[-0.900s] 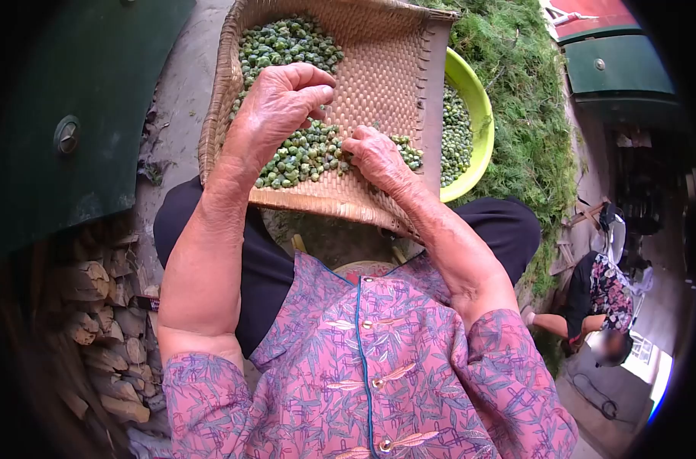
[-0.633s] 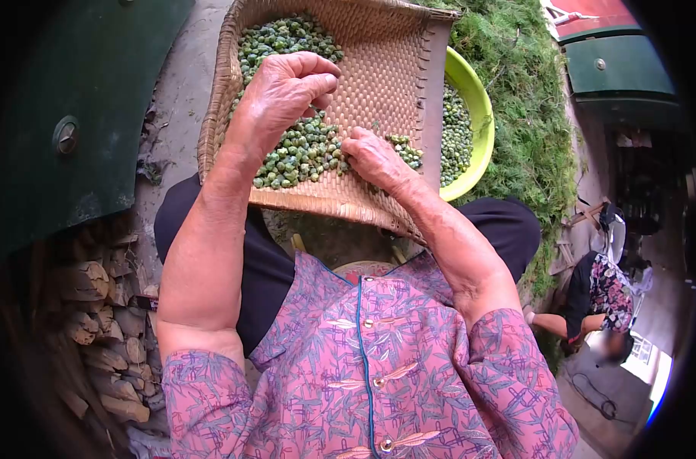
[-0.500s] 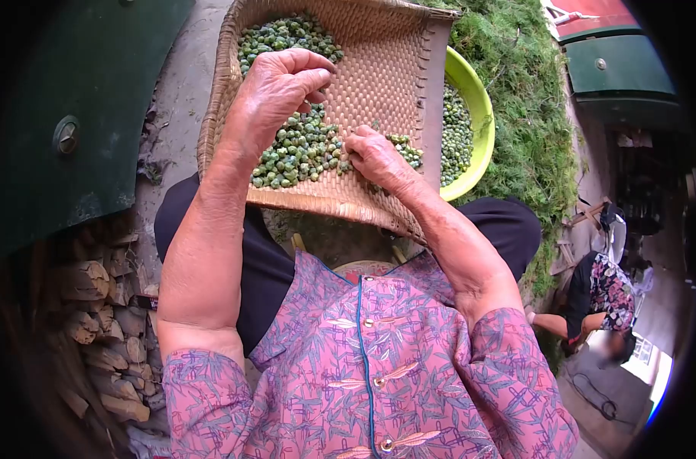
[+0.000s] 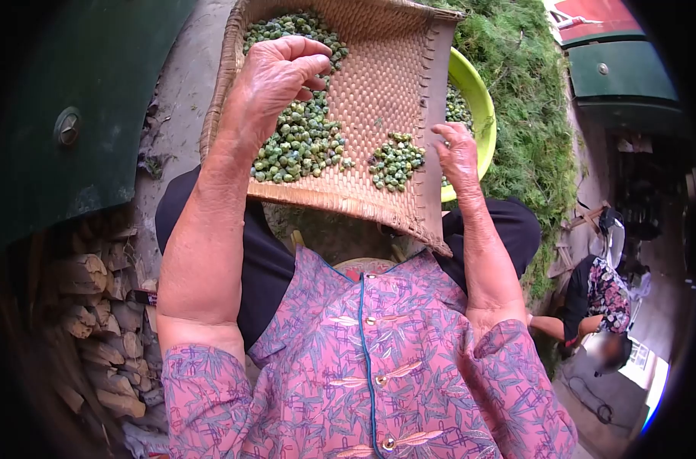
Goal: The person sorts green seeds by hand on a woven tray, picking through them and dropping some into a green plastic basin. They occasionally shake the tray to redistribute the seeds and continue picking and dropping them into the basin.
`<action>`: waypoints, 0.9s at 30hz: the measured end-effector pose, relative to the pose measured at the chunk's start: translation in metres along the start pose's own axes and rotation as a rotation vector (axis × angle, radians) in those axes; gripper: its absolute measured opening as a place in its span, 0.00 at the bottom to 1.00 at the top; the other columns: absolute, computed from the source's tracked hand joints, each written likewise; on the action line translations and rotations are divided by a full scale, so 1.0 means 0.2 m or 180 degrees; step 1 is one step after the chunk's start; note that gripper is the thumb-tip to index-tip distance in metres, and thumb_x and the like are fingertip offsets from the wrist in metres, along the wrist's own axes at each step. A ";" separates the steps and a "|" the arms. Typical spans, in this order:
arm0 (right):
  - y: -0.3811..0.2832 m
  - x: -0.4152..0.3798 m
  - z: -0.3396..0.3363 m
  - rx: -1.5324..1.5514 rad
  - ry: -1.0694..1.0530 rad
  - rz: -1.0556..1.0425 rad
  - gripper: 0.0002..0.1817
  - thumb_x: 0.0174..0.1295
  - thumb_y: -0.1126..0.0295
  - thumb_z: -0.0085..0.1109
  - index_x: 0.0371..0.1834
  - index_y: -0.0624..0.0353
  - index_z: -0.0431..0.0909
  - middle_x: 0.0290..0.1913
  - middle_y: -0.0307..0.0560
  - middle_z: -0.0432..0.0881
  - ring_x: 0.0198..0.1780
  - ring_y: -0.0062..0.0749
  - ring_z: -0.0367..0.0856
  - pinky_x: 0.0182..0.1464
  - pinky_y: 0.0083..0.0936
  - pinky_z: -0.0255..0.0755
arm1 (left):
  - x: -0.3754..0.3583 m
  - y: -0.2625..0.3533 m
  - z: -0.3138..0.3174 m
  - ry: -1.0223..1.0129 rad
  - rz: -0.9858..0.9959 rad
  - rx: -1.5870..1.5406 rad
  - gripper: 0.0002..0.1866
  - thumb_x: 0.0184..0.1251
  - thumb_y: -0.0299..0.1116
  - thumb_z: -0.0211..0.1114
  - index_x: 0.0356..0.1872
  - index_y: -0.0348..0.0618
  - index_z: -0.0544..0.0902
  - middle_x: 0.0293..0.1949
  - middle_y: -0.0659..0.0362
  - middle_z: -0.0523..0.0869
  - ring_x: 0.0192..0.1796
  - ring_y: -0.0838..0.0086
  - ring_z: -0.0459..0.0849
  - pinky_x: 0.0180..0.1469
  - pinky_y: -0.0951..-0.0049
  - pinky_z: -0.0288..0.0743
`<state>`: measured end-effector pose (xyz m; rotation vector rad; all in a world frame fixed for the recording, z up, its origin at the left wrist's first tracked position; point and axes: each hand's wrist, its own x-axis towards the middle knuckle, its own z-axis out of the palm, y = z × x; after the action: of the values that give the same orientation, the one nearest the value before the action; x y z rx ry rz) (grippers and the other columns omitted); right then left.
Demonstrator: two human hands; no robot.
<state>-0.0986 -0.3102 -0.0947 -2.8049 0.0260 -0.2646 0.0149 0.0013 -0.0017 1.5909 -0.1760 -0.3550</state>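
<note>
A woven basket tray [image 4: 371, 92] lies across the lap. On its left side is a large pile of small green fruits [image 4: 298, 141], and a smaller pile [image 4: 396, 162] sits near its right edge. My left hand [image 4: 283, 73] hovers above the large pile, its fingers curled with thumb and forefinger close; whatever is between them is too small to make out. Over the tray's right edge, beside the yellow-green basin [image 4: 482, 115], is my right hand [image 4: 456, 149], with its fingers bent and apart. Green fruits [image 4: 456, 107] show inside the basin, partly hidden by the tray and hand.
Cut green foliage [image 4: 516, 99] covers the ground right of the basin. Stacked firewood [image 4: 107, 329] is at the lower left, below a dark green panel [image 4: 73, 92]. Another person [image 4: 604, 298] is low at the far right. A green door [image 4: 623, 69] stands at the upper right.
My right hand has moved right, from the tray beside the small pile to the basin's near side, and its fingers have opened. My left hand has risen slightly.
</note>
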 end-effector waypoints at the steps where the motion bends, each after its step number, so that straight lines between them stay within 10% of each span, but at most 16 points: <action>1: -0.12 0.01 0.02 0.0533 -0.0196 0.0134 0.13 0.49 0.77 0.64 0.41 0.58 0.81 0.44 0.48 0.78 0.42 0.39 0.81 0.45 0.28 0.75 | 0.00 0.00 0.00 0.0007 0.0000 0.0008 0.11 0.64 0.33 0.62 0.44 0.41 0.83 0.36 0.61 0.86 0.33 0.82 0.83 0.34 0.81 0.75; 27: -0.50 0.22 0.38 0.1047 -0.1533 -0.0859 0.37 0.39 0.64 0.73 0.58 0.56 0.71 0.53 0.52 0.72 0.57 0.48 0.70 0.61 0.37 0.65 | 0.02 0.00 0.00 -0.0259 -0.0097 0.0094 0.13 0.62 0.36 0.64 0.44 0.40 0.83 0.35 0.61 0.86 0.31 0.81 0.82 0.31 0.82 0.73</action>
<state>-0.0432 -0.1941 -0.1249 -2.4647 -0.4637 0.3228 0.0184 -0.0006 -0.0027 1.6107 -0.2205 -0.4428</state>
